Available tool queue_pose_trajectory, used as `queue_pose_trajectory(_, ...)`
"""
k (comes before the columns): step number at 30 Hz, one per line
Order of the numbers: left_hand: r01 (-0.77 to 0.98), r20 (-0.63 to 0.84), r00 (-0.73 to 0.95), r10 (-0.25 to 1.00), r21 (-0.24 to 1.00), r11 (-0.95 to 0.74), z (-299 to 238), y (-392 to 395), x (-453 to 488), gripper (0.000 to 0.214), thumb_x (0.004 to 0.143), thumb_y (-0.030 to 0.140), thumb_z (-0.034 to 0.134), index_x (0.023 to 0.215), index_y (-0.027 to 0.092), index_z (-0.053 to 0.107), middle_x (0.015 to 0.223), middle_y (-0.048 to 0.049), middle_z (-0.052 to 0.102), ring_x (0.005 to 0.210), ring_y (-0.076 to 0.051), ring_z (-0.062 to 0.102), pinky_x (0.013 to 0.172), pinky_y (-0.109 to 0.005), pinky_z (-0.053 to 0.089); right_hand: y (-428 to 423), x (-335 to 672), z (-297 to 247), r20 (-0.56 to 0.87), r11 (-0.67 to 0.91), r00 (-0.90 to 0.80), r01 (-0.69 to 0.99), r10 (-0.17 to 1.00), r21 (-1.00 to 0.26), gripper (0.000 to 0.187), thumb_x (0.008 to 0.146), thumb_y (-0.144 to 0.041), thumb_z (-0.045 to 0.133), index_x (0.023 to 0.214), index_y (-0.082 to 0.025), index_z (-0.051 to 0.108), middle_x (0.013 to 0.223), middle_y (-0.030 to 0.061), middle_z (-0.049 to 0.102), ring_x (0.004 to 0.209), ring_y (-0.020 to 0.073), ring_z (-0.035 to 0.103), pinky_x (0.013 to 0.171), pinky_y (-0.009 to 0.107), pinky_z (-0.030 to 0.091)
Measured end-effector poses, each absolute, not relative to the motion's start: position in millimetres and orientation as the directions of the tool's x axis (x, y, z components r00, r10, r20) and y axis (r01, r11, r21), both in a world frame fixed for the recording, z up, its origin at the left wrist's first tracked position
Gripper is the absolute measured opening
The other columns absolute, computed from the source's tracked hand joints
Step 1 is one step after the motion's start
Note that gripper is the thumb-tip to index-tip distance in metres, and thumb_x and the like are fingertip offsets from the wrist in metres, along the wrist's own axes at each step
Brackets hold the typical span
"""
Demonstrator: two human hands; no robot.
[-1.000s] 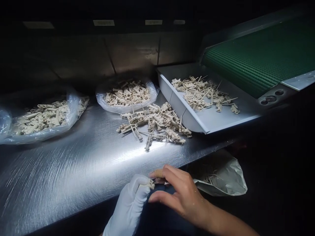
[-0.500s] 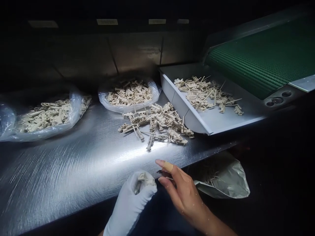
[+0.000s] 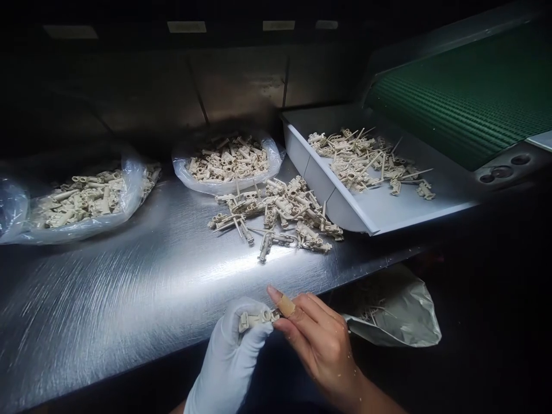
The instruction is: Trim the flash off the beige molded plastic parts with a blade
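My left hand (image 3: 235,348), in a white glove, is closed around a small beige moulded plastic part (image 3: 254,319) just off the bench's front edge. My bare right hand (image 3: 321,342) has tan tape around its index finger. Its thumb and fingers are pinched at the part's right end on a small dark blade-like tool, mostly hidden now. Beyond both hands, a loose pile of similar beige parts (image 3: 284,210), some with thin sprues, lies on the metal bench (image 3: 142,299).
Two clear plastic bags (image 3: 200,185) (image 3: 92,230) full of beige parts stand at the back and left. A white tray (image 3: 414,210) holds more parts, below a green conveyor belt (image 3: 466,98). An open silvery bag (image 3: 414,322) with thin scraps sits under the bench edge.
My right hand has closed in to the left, bringing its fingertips and the tool against the part. The part now sticks out further from my left hand's grip.
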State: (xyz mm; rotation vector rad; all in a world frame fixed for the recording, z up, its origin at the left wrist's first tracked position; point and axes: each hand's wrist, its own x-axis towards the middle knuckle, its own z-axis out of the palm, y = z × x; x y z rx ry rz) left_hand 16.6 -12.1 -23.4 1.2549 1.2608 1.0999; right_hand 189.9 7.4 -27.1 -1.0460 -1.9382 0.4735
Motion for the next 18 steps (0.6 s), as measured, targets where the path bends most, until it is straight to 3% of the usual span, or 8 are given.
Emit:
queue_pose_trajectory(7,0.069,-0.053,0.068,0.996,0.996,0.048,-25.6,-10.7,13.7,0.017,0.101,0.037,0.063,0.09,0.025,0.069,0.083,0.003,0.072,0.075,-0.014,0.067,0.076,-0.023,0.056,6.0,190.8,-25.5,0.543,0.622,-0.322,0.539,0.775,-0.568,0.034,0.108,-0.02,0.056,0.141,-0.015,0.061,0.077,0.0023,0.063,0.067,0.0176,0.055,0.06,0.029,0.044)
queue_pose_trajectory(13,0.074,-0.015,0.078,0.997,0.997,0.009,-27.5,-12.5,14.8,0.016,0.103,0.035,0.059,0.093,0.026,0.068,0.082,0.0037,0.07,0.074,-0.014,0.065,0.074,-0.022,0.055,6.1,193.2,-26.0,0.519,0.62,-0.341,0.464,0.784,-0.632,0.036,0.11,-0.021,0.052,0.145,-0.018,0.058,0.078,0.0017,0.062,0.069,0.0169,0.056,0.062,0.028,0.045)
queue_pose_trajectory(18,0.11,0.029,0.11,0.994,0.993,-0.041,-28.1,-12.0,13.9,0.018,0.104,0.034,0.057,0.092,0.026,0.067,0.081,0.0041,0.067,0.072,-0.013,0.063,0.073,-0.021,0.053,9.0,192.0,-26.3,0.536,0.63,-0.339,0.512,0.773,-0.584,0.04,0.111,-0.026,0.051,0.149,-0.017,0.053,0.077,0.0017,0.059,0.069,0.0175,0.054,0.062,0.029,0.044)
